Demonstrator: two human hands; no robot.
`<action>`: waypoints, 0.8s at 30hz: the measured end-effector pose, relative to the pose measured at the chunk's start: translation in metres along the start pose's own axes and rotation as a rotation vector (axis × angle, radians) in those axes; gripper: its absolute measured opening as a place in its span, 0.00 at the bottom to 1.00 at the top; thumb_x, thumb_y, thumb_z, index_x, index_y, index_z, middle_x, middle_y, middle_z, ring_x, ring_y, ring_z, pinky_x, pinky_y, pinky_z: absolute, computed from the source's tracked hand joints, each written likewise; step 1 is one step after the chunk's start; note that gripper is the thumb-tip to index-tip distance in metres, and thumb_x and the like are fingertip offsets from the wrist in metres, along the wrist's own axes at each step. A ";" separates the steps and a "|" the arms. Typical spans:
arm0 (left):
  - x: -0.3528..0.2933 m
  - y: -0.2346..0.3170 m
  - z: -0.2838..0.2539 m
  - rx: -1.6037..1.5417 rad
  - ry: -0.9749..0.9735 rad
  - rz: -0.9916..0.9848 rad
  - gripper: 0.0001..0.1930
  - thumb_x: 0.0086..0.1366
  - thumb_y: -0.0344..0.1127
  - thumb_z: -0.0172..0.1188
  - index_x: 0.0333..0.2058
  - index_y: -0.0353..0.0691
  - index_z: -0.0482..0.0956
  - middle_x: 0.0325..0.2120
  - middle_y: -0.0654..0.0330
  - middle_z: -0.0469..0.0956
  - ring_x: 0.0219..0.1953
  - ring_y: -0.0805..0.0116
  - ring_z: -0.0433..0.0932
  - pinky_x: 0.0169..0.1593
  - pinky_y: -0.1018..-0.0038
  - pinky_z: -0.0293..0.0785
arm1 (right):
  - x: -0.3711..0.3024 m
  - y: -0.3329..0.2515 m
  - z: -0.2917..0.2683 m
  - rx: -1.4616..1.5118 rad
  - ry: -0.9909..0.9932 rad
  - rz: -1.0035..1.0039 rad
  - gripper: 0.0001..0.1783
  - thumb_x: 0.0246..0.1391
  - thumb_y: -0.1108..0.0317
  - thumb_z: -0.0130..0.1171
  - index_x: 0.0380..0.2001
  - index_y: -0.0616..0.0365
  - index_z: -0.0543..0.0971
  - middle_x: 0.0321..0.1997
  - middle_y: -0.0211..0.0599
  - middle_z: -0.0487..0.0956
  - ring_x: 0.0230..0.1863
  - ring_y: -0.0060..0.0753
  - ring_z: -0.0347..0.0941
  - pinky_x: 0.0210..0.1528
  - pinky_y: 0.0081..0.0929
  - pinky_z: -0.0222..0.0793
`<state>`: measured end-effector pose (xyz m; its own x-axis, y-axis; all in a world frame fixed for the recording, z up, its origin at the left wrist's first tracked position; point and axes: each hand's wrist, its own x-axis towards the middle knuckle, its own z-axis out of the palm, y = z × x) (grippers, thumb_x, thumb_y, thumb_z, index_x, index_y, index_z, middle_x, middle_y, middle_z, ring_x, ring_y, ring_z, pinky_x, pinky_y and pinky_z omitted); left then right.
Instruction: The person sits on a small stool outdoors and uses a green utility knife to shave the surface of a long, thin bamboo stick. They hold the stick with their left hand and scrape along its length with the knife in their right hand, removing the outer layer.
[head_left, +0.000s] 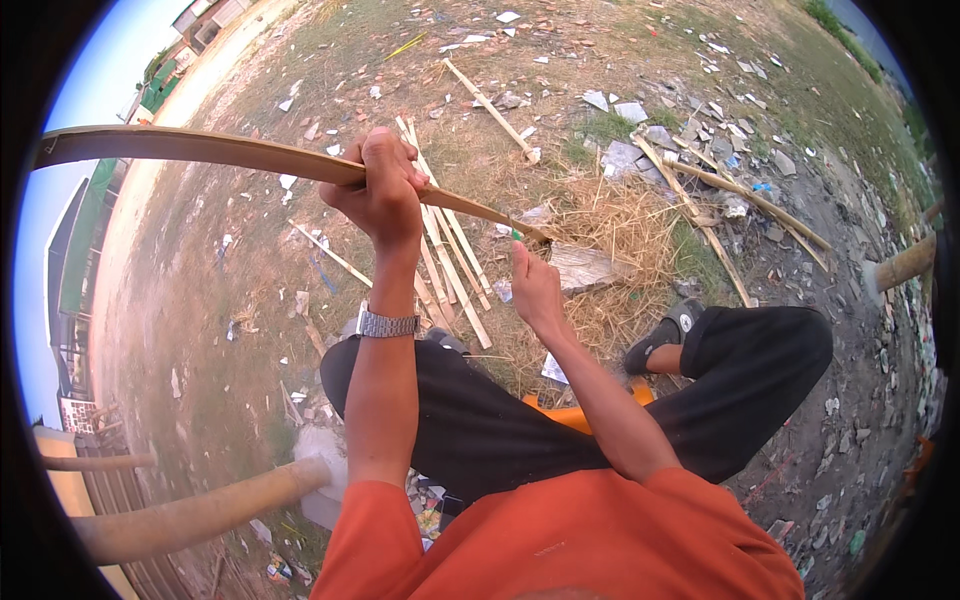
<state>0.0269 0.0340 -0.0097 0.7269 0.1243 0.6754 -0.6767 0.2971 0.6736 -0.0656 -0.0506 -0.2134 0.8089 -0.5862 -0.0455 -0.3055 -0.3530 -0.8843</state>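
Observation:
A long, flat bamboo strip (230, 152) slants across the upper left, its far left end raised and its other end low near a wooden block (590, 268). My left hand (385, 185), with a metal-banded watch at the wrist, is wrapped round the strip partway along. Close to the strip's lower end, my right hand (537, 285) is closed on a small tool with a green part (517, 235) showing above the thumb. The rest of that tool is hidden or too small to make out. Shavings (630, 230) lie heaped around the block.
Several split bamboo strips (455, 260) lie on the ground beyond my left knee. More bamboo pieces (750, 190) rest among broken tiles at the right. Round poles (210, 505) stand at the lower left and right edge (905, 263). An orange seat (565, 415) shows between my legs.

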 end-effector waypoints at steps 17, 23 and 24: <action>-0.003 0.003 0.008 0.194 0.142 -0.002 0.19 0.63 0.30 0.50 0.12 0.36 0.69 0.07 0.62 0.68 0.09 0.77 0.68 0.14 0.80 0.66 | 0.013 -0.015 0.004 0.014 -0.051 0.053 0.36 0.64 0.45 0.34 0.26 0.67 0.79 0.28 0.65 0.76 0.34 0.69 0.73 0.39 0.57 0.66; 0.001 -0.001 0.010 0.166 0.171 -0.012 0.18 0.62 0.30 0.51 0.12 0.36 0.69 0.07 0.61 0.69 0.09 0.76 0.68 0.16 0.79 0.67 | 0.016 0.012 0.012 -0.113 -0.054 0.116 0.35 0.64 0.45 0.34 0.28 0.66 0.79 0.28 0.65 0.76 0.35 0.68 0.73 0.39 0.56 0.65; 0.005 -0.004 0.012 0.166 0.187 -0.021 0.18 0.62 0.29 0.51 0.12 0.37 0.68 0.07 0.62 0.67 0.09 0.76 0.67 0.19 0.78 0.69 | 0.021 0.014 0.012 -0.130 -0.080 0.116 0.35 0.64 0.44 0.34 0.28 0.66 0.79 0.28 0.65 0.76 0.35 0.67 0.73 0.39 0.56 0.66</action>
<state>0.0314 0.0222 -0.0052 0.7392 0.2974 0.6042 -0.6603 0.1434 0.7372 -0.0469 -0.0588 -0.2324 0.8004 -0.5701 -0.1853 -0.4572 -0.3806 -0.8039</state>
